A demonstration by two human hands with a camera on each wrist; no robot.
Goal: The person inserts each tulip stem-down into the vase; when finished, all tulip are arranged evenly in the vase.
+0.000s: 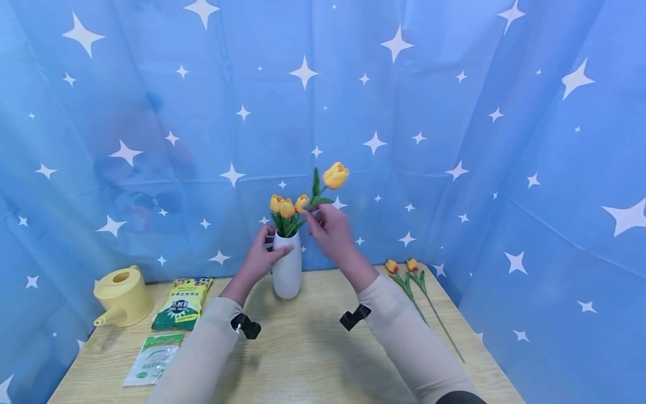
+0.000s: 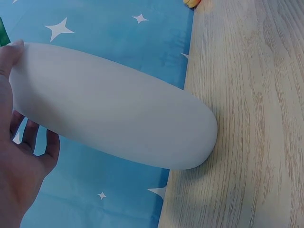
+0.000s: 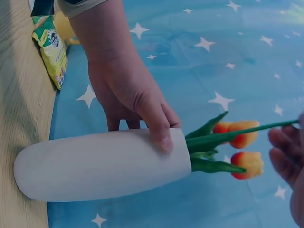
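A white vase [image 1: 287,268] stands upright on the table, with several yellow-orange tulips [image 1: 286,208] in its mouth. My left hand [image 1: 262,253] grips the vase near its rim, thumb in front; the left wrist view shows the fingers round the vase's [image 2: 114,104] upper end. Above and right of the rim, my right hand [image 1: 330,230] pinches the stem of another yellow tulip [image 1: 335,175], whose bloom leans up to the right. In the right wrist view a green stem [image 3: 266,126] runs from those fingers [image 3: 284,154] toward the mouth of the vase [image 3: 104,166]; its lower end cannot be made out.
Two orange tulips [image 1: 412,265] with long stems lie on the table [image 1: 298,359] at the right. At the left are a yellow watering can [image 1: 124,297], a green and yellow bag [image 1: 182,303] and a flat white-green packet [image 1: 154,359]. A blue star-patterned curtain [image 1: 323,123] hangs behind.
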